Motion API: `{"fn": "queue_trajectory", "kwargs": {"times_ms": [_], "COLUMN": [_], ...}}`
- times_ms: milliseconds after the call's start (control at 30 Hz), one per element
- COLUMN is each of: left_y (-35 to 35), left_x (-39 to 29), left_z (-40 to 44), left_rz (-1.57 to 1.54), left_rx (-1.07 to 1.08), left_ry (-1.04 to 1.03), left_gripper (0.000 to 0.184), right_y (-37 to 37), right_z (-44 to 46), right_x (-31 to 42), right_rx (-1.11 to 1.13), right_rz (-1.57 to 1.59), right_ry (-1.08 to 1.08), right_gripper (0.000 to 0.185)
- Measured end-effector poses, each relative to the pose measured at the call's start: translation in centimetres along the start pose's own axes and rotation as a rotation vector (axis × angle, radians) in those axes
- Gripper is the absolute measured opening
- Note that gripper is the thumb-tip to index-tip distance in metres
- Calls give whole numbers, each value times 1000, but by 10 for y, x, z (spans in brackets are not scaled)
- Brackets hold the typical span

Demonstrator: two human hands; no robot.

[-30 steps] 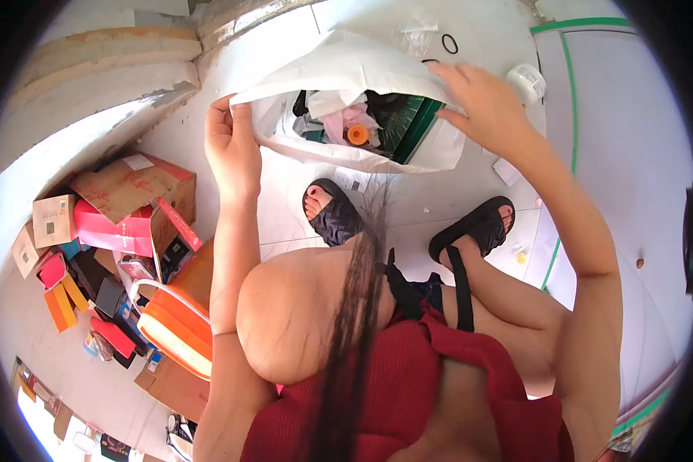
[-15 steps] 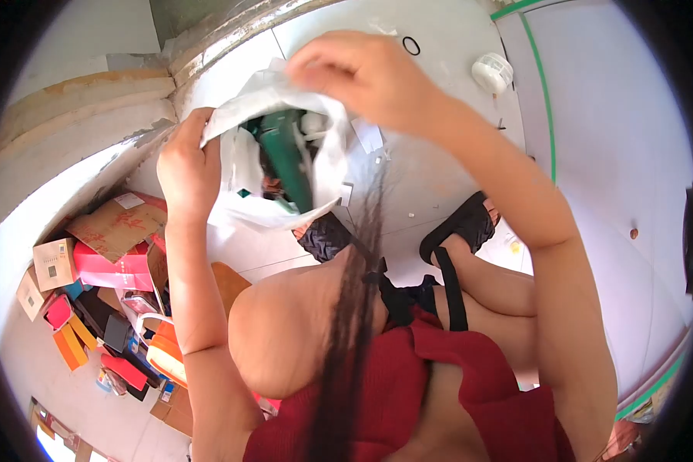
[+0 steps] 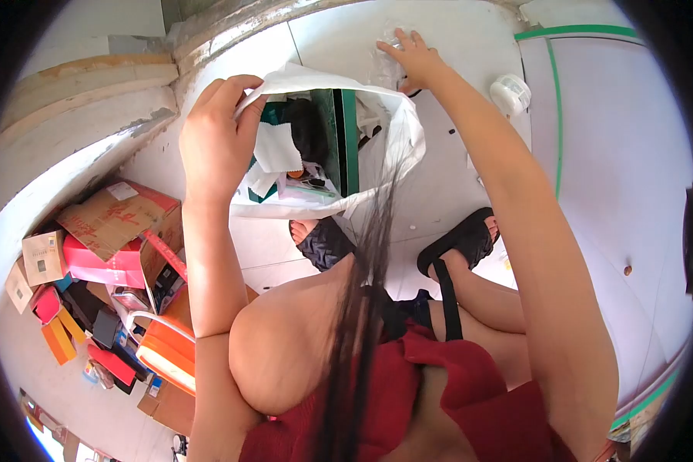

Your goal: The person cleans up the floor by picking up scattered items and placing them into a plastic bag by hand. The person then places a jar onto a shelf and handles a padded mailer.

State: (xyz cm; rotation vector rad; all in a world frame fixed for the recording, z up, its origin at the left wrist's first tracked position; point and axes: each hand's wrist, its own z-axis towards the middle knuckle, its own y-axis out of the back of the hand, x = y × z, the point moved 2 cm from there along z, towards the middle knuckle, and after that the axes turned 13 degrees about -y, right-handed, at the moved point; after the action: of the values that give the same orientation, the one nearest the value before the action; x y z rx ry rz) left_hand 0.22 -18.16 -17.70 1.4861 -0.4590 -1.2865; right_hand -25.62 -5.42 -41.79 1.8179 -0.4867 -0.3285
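Observation:
A white bag point(image 3: 300, 80) gapes wide in front of me, its mouth facing up. My left hand point(image 3: 222, 123) is closed, pinching the bag's near-left rim between thumb and fingers. Inside, a dark green box or panel point(image 3: 351, 142) stands on edge, beside a white scalloped-edge cloth or paper point(image 3: 277, 148) and black items whose kind I cannot tell. Off the bag, my right hand point(image 3: 417, 61) reaches to the floor with its fingers spread. Crumpled clear plastic point(image 3: 383, 65) lies at its fingertips; whether they touch is unclear.
A white round tub point(image 3: 510, 94) lies on the floor to the right. Flattened cardboard point(image 3: 119, 219), boxes and an orange container point(image 3: 168, 350) are heaped at the left. A pale panel with green edging point(image 3: 556, 115) borders the right side. My sandalled feet point(image 3: 325, 245) are below the bag.
My right hand has let go of the bag's rim and moved right and away to the floor. The bag's mouth has opened wider, and the green item inside has shifted right.

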Motion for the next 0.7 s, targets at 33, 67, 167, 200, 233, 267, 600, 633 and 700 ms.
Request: {"fn": "queue_trajectory", "kwargs": {"times_ms": [33, 67, 167, 200, 233, 267, 600, 633, 700], "left_y": [0, -1, -7, -7, -8, -9, -6, -6, -5], "left_x": [3, 6, 7, 6, 5, 5, -3, -4, -4], "left_z": [-1, -2, -2, 0, 0, 1, 2, 1, 1], "left_rz": [-2, -5, -32, -24, -12, -16, -17, -38, -18], "left_rx": [7, -38, -89, -81, -71, -85, -31, -41, -52], "left_ry": [7, -40, -99, -94, -86, -101, -79, -61, -89], "left_gripper": [14, 13, 12, 12, 13, 13, 17, 17, 17], "right_y": [-5, -8, -16, -20, -25, -31, 3, 42, 93], "right_z": [-5, -10, -50, -61, -71, -79, -102, -103, -101], "right_x": [0, 0, -10, -12, -14, -15, -35, -34, -37], "right_rx": [-44, -89, -63, -64, -74, -84, -161, -172, -357], "right_rz": [21, 36, 370, 362, 434, 508, 983, 1149, 1345], "right_ry": [29, 59, -110, -112, -185, -256, -435, -442, -262], "right_gripper": [73, 65, 46, 46, 39, 32, 24, 23, 23]}}
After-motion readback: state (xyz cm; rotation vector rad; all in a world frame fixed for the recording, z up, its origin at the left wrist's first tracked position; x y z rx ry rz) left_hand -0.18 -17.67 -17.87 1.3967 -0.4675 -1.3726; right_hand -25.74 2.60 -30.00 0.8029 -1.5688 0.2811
